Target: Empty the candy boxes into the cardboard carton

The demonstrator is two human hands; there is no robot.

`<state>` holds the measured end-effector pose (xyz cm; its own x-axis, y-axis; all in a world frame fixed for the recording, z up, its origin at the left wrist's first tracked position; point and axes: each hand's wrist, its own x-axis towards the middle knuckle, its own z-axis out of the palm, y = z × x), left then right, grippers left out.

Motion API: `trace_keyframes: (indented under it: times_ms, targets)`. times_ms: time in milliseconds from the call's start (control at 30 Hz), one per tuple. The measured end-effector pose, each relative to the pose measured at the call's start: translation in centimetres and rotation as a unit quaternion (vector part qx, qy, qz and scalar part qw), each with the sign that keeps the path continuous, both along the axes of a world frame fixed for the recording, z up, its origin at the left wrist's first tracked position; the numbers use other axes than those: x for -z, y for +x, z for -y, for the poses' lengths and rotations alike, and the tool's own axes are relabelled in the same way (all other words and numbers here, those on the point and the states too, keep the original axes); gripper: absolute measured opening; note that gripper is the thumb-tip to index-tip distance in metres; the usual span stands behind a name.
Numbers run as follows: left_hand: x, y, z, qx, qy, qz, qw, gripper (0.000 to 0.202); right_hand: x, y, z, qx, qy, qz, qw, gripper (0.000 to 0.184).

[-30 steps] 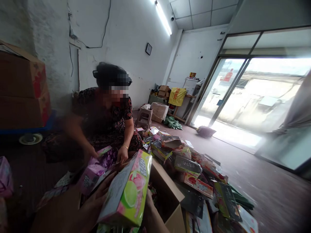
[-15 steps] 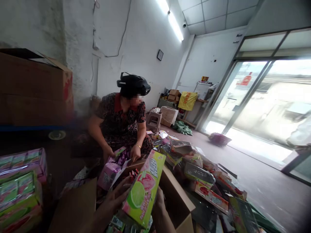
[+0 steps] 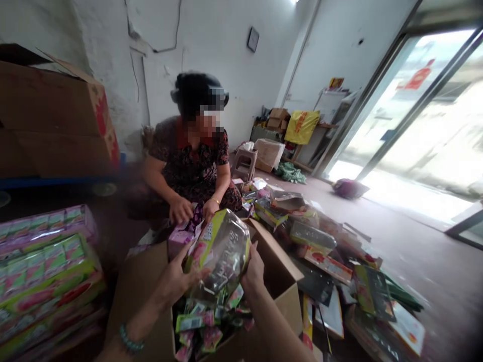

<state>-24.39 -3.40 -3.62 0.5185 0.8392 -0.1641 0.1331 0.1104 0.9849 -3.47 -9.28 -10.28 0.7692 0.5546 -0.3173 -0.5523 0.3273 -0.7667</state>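
Observation:
My left hand [image 3: 180, 275] and my right hand [image 3: 253, 270] grip the two sides of a green and pink candy box [image 3: 221, 251] with a clear plastic window. I hold it tilted over an open cardboard carton [image 3: 279, 281]. Small green and pink sachets [image 3: 207, 324] lie heaped in the carton under the box. Opposite me a seated person holds a purple box [image 3: 181, 236] in both hands [image 3: 181, 210].
Stacked green and pink packs [image 3: 45, 261] stand at the left. Brown cartons [image 3: 56, 115] sit behind them by the wall. A heap of flattened empty boxes [image 3: 328, 256] covers the floor to the right. A stool [image 3: 244, 163] and glass doors [image 3: 415, 115] lie beyond.
I have turned the candy box so its clear window faces me and tipped it over the carton. The view has dropped and swung left.

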Motion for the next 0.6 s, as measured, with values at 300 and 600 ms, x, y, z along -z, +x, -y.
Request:
trace_keyframes:
  times_ms: [300, 600]
  targets:
    - [-1.1, -0.9, -0.9, -0.011, -0.143, 0.094, 0.985, 0.076, -5.3, -2.1, 2.2, -0.314, 0.083, 0.078, 0.943, 0.069]
    - [-1.1, -1.7, -2.2, -0.038, -0.162, 0.141, 0.976, 0.072, -5.7, 0.8, 4.4, -0.524, -0.001, 0.342, 0.780, 0.031]
